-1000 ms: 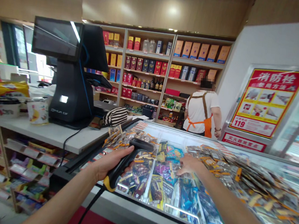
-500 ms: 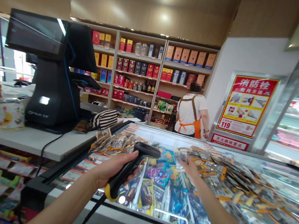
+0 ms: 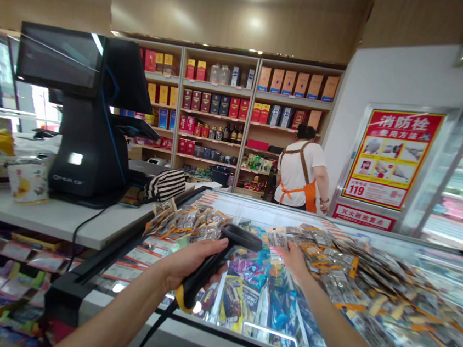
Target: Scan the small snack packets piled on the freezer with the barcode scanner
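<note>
My left hand [image 3: 195, 263] is closed round the handle of a black barcode scanner [image 3: 208, 270] with a yellow base and a trailing cable. The scanner's head points right, toward a small clear packet [image 3: 278, 242] pinched in my right hand [image 3: 293, 260]. Both hands are above the glass top of a chest freezer [image 3: 214, 334]. To the right of my right hand spreads a big heap of flat packets [image 3: 330, 261] with orange edges. A smaller pile of similar packets [image 3: 189, 219] lies beyond the scanner on the left. Coloured bags [image 3: 251, 297] show through the glass.
A black checkout terminal [image 3: 89, 142] stands on the white counter [image 3: 97, 231] at left, beside a striped pouch [image 3: 166, 184]. A person in an orange apron [image 3: 302, 170] stands behind the freezer, before shelves of boxes [image 3: 214, 104]. A red sign [image 3: 392, 157] is on the right wall.
The scanner in my left hand has shifted slightly right, its head nearer the packet. My right hand still holds the packet. The whole view has shifted a little.
</note>
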A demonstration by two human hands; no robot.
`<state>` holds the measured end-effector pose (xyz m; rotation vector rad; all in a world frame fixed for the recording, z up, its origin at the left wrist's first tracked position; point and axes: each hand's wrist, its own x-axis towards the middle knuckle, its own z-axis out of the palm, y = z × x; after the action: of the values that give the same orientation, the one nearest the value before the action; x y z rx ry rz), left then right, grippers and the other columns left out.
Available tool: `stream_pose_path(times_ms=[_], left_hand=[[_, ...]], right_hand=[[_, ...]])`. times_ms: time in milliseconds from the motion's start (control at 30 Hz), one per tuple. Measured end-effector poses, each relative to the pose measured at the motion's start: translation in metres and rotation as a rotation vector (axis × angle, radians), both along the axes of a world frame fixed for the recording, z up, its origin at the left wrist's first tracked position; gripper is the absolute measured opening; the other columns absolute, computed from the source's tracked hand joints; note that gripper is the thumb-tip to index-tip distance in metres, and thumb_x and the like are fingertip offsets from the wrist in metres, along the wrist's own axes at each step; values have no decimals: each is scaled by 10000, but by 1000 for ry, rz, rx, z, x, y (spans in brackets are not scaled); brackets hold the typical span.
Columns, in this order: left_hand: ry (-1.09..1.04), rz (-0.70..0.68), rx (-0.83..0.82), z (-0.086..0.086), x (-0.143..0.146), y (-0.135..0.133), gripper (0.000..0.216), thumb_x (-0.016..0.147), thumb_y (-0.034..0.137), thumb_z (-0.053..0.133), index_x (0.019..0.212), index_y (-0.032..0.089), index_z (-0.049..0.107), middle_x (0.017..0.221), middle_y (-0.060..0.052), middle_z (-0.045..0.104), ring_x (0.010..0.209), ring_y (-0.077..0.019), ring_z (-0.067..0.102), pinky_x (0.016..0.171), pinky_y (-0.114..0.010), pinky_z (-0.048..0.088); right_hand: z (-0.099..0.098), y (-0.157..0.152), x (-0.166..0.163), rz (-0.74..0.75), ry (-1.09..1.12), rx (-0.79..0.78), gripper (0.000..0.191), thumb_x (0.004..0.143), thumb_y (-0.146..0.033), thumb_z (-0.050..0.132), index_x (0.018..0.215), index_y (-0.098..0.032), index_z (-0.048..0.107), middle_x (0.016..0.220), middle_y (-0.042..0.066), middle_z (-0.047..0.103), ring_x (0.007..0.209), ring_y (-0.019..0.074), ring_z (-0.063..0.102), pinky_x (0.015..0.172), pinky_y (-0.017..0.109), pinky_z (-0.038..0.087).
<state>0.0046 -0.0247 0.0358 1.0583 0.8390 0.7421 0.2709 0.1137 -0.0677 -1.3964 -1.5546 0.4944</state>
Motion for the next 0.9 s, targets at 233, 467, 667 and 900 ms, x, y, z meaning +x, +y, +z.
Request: stream_pose_path(times_ms=[233,467,667,900], left_hand=[[23,-54,55,-2,-21,5,346,688,466,450,751,133,520,565,9,501,420,-53,439,357,-156,329],[29,-62,125,-3,-33,10,348,702,453,439,774,123,526,569,-1,501,427,-63,448,360,-165,310],[35,24,158,-7,-37,9,339,698,452,444,714,122,520,548,-1,506,404,-58,433,351,-165,316],[37,275,130,-10,-65,9,336,680,459,468,757,136,517,526,15,503,383,-61,442,346,-169,341]], right_hand=[[11,-3,-10,28,-52,-20,419,587,-314,532,968,-139,531,842,65,626,713,192,563,608,268,410],[25,-14,-17,116,-37,-104,471,572,-299,556,1013,-141,503,620,-2,592,523,134,526,470,227,379],[24,-16,-21,159,70,-122,471,587,-293,545,1030,-150,471,608,-10,588,496,120,520,453,217,372],[4,14,-49,18,34,-96,468,629,-230,468,1088,-142,449,504,-13,562,479,145,528,460,240,388]])
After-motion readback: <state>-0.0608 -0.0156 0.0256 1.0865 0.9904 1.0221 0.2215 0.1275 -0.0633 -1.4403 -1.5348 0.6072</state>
